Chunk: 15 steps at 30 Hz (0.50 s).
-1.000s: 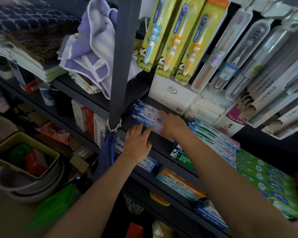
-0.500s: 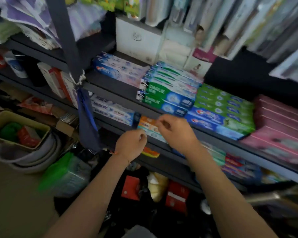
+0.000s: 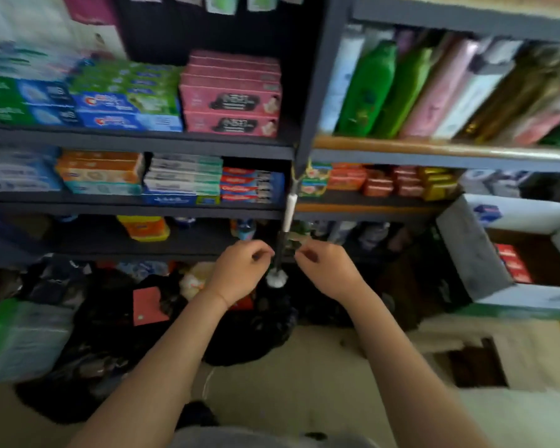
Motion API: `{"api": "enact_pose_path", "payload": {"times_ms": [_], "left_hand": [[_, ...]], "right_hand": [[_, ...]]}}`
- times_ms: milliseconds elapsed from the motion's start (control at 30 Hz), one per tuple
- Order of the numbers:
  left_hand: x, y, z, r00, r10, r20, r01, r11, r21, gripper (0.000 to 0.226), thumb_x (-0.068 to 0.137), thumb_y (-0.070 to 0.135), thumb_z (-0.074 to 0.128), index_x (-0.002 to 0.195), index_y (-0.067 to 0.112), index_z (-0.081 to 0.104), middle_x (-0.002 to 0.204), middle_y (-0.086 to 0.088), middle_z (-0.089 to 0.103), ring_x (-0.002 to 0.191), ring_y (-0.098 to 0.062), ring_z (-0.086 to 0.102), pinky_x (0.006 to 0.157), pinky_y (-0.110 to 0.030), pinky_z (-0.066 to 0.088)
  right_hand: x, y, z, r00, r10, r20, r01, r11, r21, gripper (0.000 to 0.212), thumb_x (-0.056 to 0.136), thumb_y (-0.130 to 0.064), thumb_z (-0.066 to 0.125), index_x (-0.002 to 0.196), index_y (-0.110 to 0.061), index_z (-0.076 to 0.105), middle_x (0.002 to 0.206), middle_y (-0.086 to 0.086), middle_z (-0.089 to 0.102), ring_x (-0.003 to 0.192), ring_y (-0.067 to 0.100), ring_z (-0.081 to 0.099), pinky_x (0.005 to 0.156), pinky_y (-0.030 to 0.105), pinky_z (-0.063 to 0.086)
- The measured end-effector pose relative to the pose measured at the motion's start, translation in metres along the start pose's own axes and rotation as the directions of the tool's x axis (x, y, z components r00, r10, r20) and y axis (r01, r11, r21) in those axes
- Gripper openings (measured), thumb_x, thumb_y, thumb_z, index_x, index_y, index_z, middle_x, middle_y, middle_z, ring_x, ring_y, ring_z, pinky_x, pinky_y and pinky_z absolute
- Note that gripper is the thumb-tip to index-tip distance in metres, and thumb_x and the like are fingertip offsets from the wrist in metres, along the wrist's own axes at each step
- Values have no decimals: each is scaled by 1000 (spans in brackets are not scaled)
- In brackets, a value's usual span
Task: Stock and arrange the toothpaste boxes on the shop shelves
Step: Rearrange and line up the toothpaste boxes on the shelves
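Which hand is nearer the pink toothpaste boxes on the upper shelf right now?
Left, narrowly. The left hand sits almost straight below the pink toothpaste boxes, two shelves down; the right hand is equally low but off to their right.

Both hands empty, hanging out in front of the shelves

Left hand and right hand loosely curled below the stacked toothpaste boxes; green bottles line the right-side shelf.
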<state>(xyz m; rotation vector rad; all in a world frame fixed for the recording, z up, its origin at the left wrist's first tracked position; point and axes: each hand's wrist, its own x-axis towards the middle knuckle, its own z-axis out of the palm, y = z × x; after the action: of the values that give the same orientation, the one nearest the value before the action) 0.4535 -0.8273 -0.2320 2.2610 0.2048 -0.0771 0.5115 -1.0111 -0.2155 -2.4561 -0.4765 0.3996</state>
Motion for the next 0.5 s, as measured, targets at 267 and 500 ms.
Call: {"api": "enact_pose_path", "payload": {"times_ms": [267, 500], "left_hand": [[22, 74, 85, 985, 96, 140, -97, 995, 4, 16, 98, 23, 56, 106, 36, 60, 95, 14, 60, 79, -2, 57, 70, -20, 47], [80, 111, 149, 965, 106, 241, -86, 992, -93, 21, 100, 30, 52, 119, 33, 60, 98, 11, 63, 82, -11, 65, 77, -40, 56]], "right_hand": [[-37, 88, -57, 987, 134, -91, -125, 987, 97, 17, 99, -28, 55, 104, -16, 65, 98, 0, 65, 89, 17, 61, 73, 29, 48], [-40, 147, -103, 948, 241, -207, -234, 970, 60, 29, 96, -27, 59, 124, -18, 59, 106, -4, 48, 91, 14, 56, 78, 20, 40]]}}
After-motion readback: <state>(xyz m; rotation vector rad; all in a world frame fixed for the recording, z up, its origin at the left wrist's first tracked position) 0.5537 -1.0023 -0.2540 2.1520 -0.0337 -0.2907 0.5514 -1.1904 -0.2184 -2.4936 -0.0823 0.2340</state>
